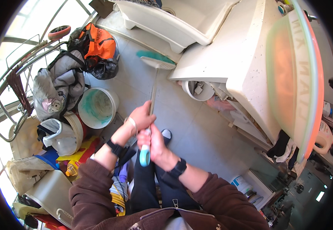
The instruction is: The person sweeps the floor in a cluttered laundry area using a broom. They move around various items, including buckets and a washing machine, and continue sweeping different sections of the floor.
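Both of my hands are wrapped around the pole of a long-handled broom (153,93). My left hand (141,116) grips the pole higher up, nearer the broom head. Just below it, my right hand (152,141) closes around the pole above its light-blue looped end grip (144,156). The pale broom head (158,63) with blurred green bristles (155,55) is out ahead, by the base of the sink ledge. Whether the bristles touch the tiled floor (180,115) is hard to tell.
A white sink (166,24) and counter (203,63) stand ahead and to the right. Stacked basins (295,83) lean on the right. To the left are a plastic bucket (98,107), an orange bag (100,41), grey bags (65,77) and a metal cart frame (4,106).
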The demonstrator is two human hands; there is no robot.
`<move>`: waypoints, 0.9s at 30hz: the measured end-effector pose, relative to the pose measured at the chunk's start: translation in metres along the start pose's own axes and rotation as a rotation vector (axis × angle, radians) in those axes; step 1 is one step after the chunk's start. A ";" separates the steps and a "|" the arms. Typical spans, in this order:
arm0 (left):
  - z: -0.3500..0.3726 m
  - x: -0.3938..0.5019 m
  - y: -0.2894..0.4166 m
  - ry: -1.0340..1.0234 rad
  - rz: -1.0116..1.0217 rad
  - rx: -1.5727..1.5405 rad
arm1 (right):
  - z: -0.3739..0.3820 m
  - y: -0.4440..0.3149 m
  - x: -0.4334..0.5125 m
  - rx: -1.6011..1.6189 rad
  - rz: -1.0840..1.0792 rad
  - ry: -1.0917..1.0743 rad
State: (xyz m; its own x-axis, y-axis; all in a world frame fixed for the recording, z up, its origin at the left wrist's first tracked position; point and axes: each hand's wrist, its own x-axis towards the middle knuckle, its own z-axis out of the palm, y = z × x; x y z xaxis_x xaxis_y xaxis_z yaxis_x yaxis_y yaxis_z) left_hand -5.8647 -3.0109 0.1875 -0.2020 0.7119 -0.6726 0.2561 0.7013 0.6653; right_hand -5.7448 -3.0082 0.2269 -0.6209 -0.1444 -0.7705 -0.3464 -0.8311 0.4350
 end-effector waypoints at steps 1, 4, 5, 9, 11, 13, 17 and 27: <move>-0.001 0.019 0.000 0.001 -0.011 0.033 | 0.004 -0.013 0.015 -0.025 -0.018 -0.063; -0.001 0.043 -0.013 -0.054 -0.034 0.097 | -0.003 -0.021 0.031 0.012 -0.025 -0.108; 0.003 0.038 -0.019 -0.088 -0.028 0.121 | -0.007 -0.018 0.030 0.063 0.013 -0.158; 0.015 -0.008 -0.033 -0.165 -0.071 0.197 | -0.023 0.010 -0.009 0.237 0.213 -0.070; 0.023 -0.038 -0.032 -0.159 -0.070 0.122 | -0.027 0.025 -0.033 0.164 0.217 -0.026; 0.028 -0.057 -0.029 -0.116 -0.066 0.038 | -0.031 0.033 -0.047 -0.008 0.172 0.025; 0.035 -0.035 -0.026 0.034 -0.017 -0.029 | -0.038 0.010 -0.026 -0.141 0.095 0.063; 0.102 -0.046 -0.075 -0.176 -0.175 0.014 | -0.113 0.012 -0.026 -0.087 0.162 0.127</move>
State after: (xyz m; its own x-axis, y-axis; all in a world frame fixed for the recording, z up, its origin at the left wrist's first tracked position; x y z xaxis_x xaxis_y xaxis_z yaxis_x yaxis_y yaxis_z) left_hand -5.7788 -3.1000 0.1351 -0.0766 0.5613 -0.8240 0.2447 0.8118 0.5303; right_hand -5.6534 -3.0752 0.1996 -0.5682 -0.3420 -0.7484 -0.1840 -0.8337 0.5207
